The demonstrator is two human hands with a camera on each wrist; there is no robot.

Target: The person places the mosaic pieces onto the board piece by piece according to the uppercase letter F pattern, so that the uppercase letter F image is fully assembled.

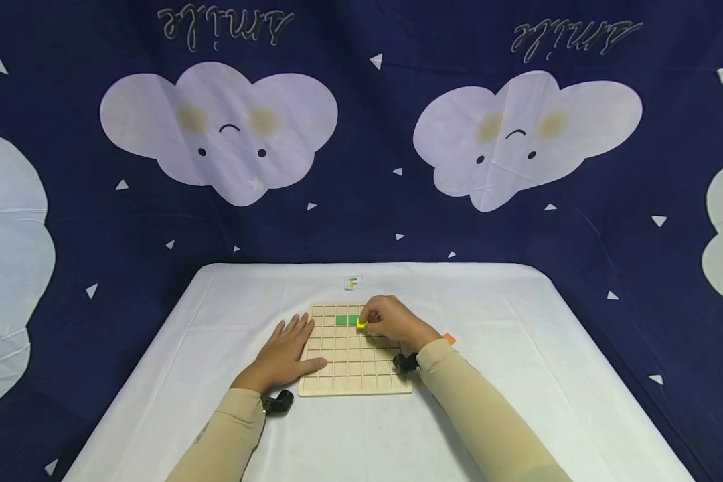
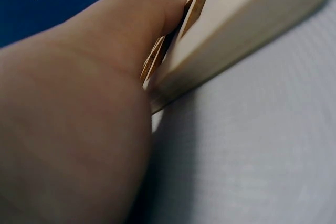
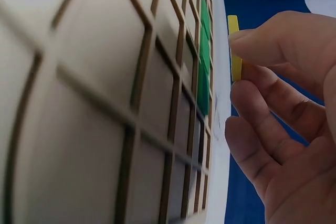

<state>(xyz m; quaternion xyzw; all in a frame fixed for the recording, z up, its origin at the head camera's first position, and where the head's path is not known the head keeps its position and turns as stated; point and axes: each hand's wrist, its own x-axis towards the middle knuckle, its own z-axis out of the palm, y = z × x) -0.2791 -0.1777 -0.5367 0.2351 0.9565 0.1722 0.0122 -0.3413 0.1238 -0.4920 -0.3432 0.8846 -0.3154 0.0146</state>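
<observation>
A wooden grid board (image 1: 355, 383) with raised dividers lies on the table. Two green tiles (image 1: 341, 320) sit side by side in cells of its upper part. My right hand (image 1: 394, 319) pinches a thin yellow square tile (image 1: 361, 325) between thumb and fingers, above the board beside the green tiles. The right wrist view shows the yellow tile (image 3: 235, 51) edge-on, apart from the board's surface. My left hand (image 1: 286, 351) rests with spread fingers on the board's left edge, its thumb lying over the lower left cells.
A small card (image 1: 353, 283) with a coloured grid picture lies beyond the board. An orange piece (image 1: 449, 339) shows past my right forearm, with a bit of yellow (image 1: 423, 383) lower down. A white cloth covers the table (image 1: 247, 288); a dark blue cloud-print curtain (image 1: 367, 221) hangs behind.
</observation>
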